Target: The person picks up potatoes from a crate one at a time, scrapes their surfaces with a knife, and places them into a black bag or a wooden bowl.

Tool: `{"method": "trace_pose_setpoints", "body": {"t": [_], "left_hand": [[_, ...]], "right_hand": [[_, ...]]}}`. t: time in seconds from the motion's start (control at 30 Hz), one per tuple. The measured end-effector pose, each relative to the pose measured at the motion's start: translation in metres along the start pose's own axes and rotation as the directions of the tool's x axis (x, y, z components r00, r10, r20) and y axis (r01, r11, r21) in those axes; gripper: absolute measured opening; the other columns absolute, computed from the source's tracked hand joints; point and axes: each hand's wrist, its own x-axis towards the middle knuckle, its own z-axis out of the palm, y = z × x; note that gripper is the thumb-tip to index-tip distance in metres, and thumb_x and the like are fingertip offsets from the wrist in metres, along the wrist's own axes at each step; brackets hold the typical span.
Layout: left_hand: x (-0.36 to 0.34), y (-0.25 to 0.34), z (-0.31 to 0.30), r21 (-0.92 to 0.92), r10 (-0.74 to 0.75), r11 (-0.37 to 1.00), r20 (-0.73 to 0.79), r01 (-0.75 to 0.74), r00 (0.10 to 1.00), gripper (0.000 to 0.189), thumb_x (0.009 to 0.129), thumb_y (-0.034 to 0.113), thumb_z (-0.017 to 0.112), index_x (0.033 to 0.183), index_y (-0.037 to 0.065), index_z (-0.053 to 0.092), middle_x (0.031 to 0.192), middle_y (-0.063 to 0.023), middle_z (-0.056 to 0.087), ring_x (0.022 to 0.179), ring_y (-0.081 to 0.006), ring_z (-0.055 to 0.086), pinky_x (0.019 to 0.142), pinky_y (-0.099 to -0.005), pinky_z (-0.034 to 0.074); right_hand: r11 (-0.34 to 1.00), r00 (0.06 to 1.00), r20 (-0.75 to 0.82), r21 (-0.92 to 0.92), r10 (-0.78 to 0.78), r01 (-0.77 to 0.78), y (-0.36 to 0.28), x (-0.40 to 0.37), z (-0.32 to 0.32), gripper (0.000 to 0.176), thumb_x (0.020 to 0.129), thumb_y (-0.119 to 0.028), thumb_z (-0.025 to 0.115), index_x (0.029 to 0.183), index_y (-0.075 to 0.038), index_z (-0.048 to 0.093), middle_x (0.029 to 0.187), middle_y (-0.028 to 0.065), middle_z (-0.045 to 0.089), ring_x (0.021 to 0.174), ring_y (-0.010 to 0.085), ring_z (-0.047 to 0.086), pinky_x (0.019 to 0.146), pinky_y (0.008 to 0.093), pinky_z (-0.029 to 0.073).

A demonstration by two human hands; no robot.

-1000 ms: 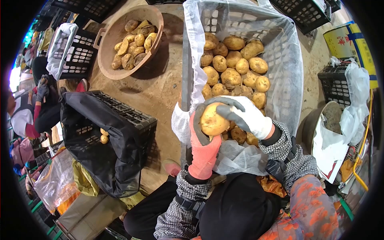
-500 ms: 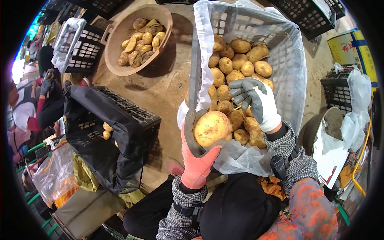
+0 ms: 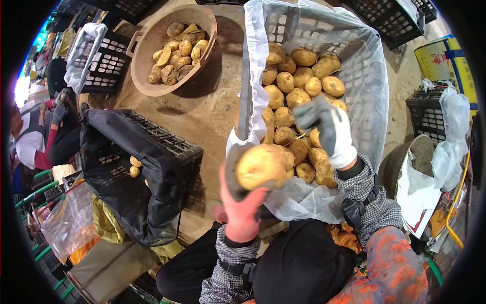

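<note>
My left hand (image 3: pixel 242 205), in a pink and grey glove, is closed around a large yellow-brown potato (image 3: pixel 260 166). It holds the potato over the near left corner of a crate (image 3: pixel 363 114) lined with thin white sheeting. Inside the crate lie several potatoes (image 3: pixel 298 98) of mixed sizes. My right hand (image 3: pixel 330 127), in a white and grey glove, hovers above these potatoes. Its fingers are loosely bent, apart and blurred, and I see nothing in them. Both the left hand and the potato in it are smeared by motion.
A brown basin (image 3: pixel 144 83) with potatoes, some dark, stands at the upper left. Left of me is a crate draped in black cloth (image 3: pixel 152 202), with a few potatoes. A black crate (image 3: pixel 427 114) stands at the right. Another person (image 3: pixel 43 131) sits at the far left.
My left hand has shifted slightly left with the potato still in it. My right hand has moved only a little, its fingers now blurred.
</note>
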Motion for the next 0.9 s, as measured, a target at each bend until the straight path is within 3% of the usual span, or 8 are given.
{"method": "trace_pose_setpoints", "body": {"t": [0.07,0.13,0.23,0.33,0.47,0.53,0.67,0.9], "left_hand": [[0.003,0.011,-0.014,0.002,0.14,0.99,-0.253,-0.144,0.957,0.073,0.078,0.028,0.064,0.14,0.0,0.036,0.133,-0.0191,0.047,0.118,-0.0327,0.053,0.099,-0.0429,0.045],[0.009,0.03,-0.064,-0.201,0.204,0.931,-0.403,-0.304,0.892,0.065,0.086,0.036,0.059,0.138,0.004,0.039,0.131,-0.0188,0.05,0.116,-0.0309,0.052,0.096,-0.045,0.045],[0.008,0.078,-0.162,-0.725,0.307,0.545,-0.295,-0.422,0.905,0.049,0.089,0.021,0.061,0.132,0.001,0.046,0.136,-0.0141,0.046,0.117,-0.0293,0.048,0.092,-0.0421,0.045],[-0.002,0.089,-0.182,-0.827,0.253,0.345,-0.373,-0.443,0.893,0.06,0.087,0.015,0.06,0.141,0.001,0.036,0.146,-0.0169,0.038,0.135,-0.0317,0.036,0.105,-0.0492,0.038],[0.013,0.051,-0.071,-0.546,0.249,0.799,-0.078,-0.251,0.965,0.059,0.101,0.036,0.034,0.148,0.003,0.022,0.151,-0.0177,0.03,0.138,-0.0312,0.032,0.108,-0.0452,0.032],[0.007,0.016,-0.026,-0.031,0.013,0.999,0.002,-0.013,1.0,0.049,0.095,0.013,0.048,0.14,-0.003,0.036,0.13,-0.0158,0.053,0.113,-0.0226,0.057,0.098,-0.0332,0.044],[0.026,-0.04,0.014,0.036,-0.237,0.971,0.253,0.235,0.938,0.047,0.099,0.023,0.047,0.136,-0.005,0.038,0.124,-0.0152,0.054,0.109,-0.0233,0.058,0.09,-0.0337,0.048],[0.033,-0.053,0.01,0.01,-0.261,0.965,0.167,0.263,0.951,0.044,0.099,0.019,0.048,0.134,-0.006,0.04,0.12,-0.0147,0.057,0.108,-0.0209,0.058,0.094,-0.0314,0.047]], "right_hand": [[0.937,0.957,-0.109,-0.258,-0.27,0.235,0.008,0.011,-0.027,0.046,0.103,-0.034,0.033,0.109,0.001,0.063,0.097,0.0099,0.068,0.088,0.0185,0.063,0.079,0.0281,0.049],[0.991,0.938,-0.319,-0.017,-0.133,0.134,0.007,0.015,-0.045,0.039,0.103,-0.03,0.037,0.114,-0.001,0.06,0.11,0.0097,0.065,0.101,0.0183,0.06,0.09,0.0291,0.046],[0.948,0.924,-0.382,0.296,0.008,0.114,0.004,0.021,-0.03,0.027,0.098,-0.023,0.052,0.107,0.0,0.062,0.108,0.008,0.064,0.099,0.0155,0.059,0.088,0.028,0.048],[0.998,0.968,-0.252,0.061,0.008,0.008,0.02,0.023,-0.023,0.027,0.094,-0.014,0.056,0.117,-0.001,0.061,0.113,0.0063,0.062,0.1,0.0125,0.057,0.089,0.0254,0.047],[0.94,0.983,-0.184,-0.335,0.005,-0.068,0.048,0.028,-0.032,0.037,0.088,-0.015,0.059,0.123,-0.003,0.056,0.117,0.0084,0.061,0.109,0.0193,0.057,0.095,0.0308,0.045],[0.488,0.997,-0.053,-0.873,-0.051,-0.021,0.062,0.033,-0.026,0.046,0.082,-0.022,0.065,0.123,-0.005,0.055,0.12,0.0126,0.059,0.115,0.0275,0.054,0.099,0.0357,0.043],[-0.283,0.935,0.34,-0.891,0.104,0.356,0.1,0.053,-0.014,0.066,0.078,-0.034,0.069,0.133,-0.007,0.045,0.137,0.0144,0.046,0.129,0.032,0.04,0.106,0.0464,0.03],[-0.287,0.827,0.305,-0.834,0.473,0.472,0.06,0.09,0.001,0.061,0.079,-0.034,0.066,0.129,-0.004,0.047,0.117,0.0131,0.059,0.114,0.0272,0.053,0.1,0.0435,0.035]]}}
